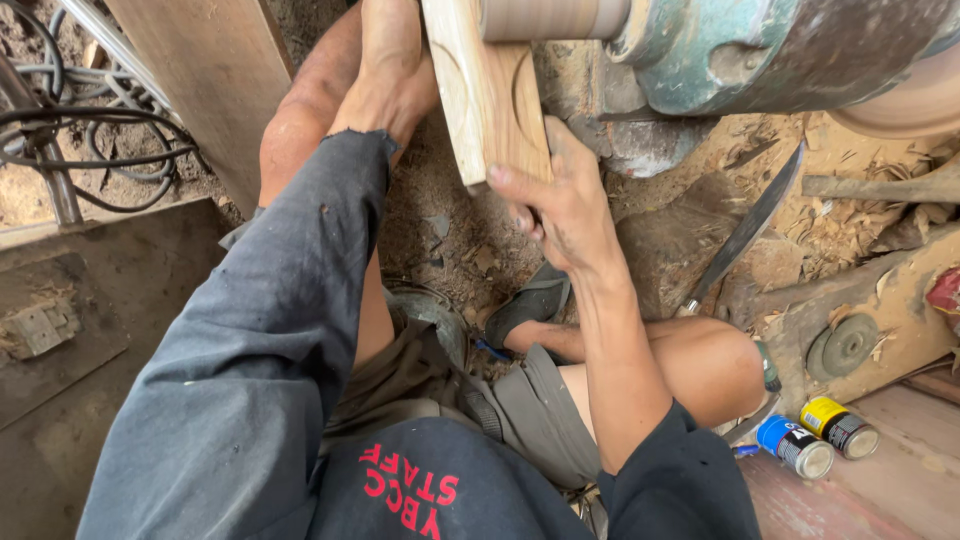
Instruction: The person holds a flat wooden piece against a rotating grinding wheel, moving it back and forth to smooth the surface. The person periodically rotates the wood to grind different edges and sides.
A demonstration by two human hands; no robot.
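A pale wooden board (486, 90) with a round recess cut into it stands on edge against the spinning end of a green lathe head (760, 50). My right hand (560, 195) grips the board's lower edge from below. My left hand (392, 70) presses on the board's left face near the top of the view; its fingers are partly hidden behind the wood. A light wooden cylinder (550, 17) sticks out of the lathe head and meets the board.
A long metal blade tool (745, 232) lies on the shavings to the right. Two small cans, a blue (793, 446) and a yellow (838, 426), lie at lower right. A wooden plank (205, 80) and black cables (90, 140) are at upper left. My bent knees sit below the lathe.
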